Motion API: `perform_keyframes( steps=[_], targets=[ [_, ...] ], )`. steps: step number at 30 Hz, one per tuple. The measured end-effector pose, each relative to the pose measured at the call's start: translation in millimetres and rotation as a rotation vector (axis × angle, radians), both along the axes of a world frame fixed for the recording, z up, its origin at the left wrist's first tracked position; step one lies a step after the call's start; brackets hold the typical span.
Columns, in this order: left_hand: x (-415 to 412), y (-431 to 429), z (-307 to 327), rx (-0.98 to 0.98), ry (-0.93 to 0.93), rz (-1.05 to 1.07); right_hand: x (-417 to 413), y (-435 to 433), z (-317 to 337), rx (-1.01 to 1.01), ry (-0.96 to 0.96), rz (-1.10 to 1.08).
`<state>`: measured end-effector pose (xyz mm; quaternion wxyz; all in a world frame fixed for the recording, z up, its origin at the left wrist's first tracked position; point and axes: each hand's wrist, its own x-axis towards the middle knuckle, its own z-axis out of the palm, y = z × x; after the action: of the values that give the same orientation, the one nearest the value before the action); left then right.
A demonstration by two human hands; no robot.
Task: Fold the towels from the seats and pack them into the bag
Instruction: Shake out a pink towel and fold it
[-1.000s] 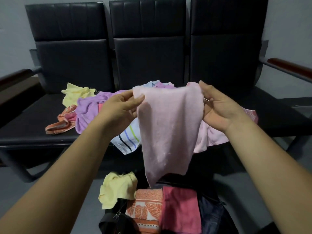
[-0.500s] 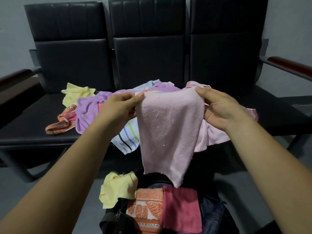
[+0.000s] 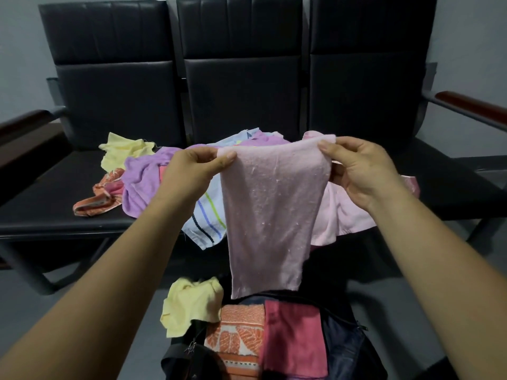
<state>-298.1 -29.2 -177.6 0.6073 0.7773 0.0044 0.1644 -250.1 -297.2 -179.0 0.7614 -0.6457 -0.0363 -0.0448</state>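
Left hand (image 3: 196, 168) and right hand (image 3: 359, 171) pinch nubby pink towel (image 3: 270, 212), hanging tapered above bag (image 3: 344, 344).

The left forearm (image 3: 123, 259) and right forearm (image 3: 428, 259) are bare as far as they show. The left hand (image 3: 192, 171) and right hand (image 3: 362, 174) are bare too, the fingers (image 3: 343, 142) short-nailed.

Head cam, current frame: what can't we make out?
Head view only.
1. Pile: middle hidden behind the pink towel, left hand and right hand; towel count unclear.
2. Bag: near end cut off by the bottom edge; inside covered by folded towels.
3. Right hand's grip behind the pink towel: hidden by the cloth.
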Motion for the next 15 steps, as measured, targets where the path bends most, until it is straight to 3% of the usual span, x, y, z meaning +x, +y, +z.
perform_keyframes(
  steps=[5, 10, 12, 15],
  targets=[
    [2, -1, -2, -0.092, 0.050, 0.003, 0, 2, -2, -0.030, 0.052, 0.036],
    [5, 3, -3, -0.222, 0.040, -0.009, -10, 7, 1, 0.344, 0.224, 0.361],
    [5, 8, -4, -0.256, 0.039, -0.092, -10, 8, 0, 0.328, 0.216, 0.409],
    [4, 10, -4, -0.176, 0.003, -0.141, -4, 7, -5, 0.210, 0.126, 0.262]
  ],
)
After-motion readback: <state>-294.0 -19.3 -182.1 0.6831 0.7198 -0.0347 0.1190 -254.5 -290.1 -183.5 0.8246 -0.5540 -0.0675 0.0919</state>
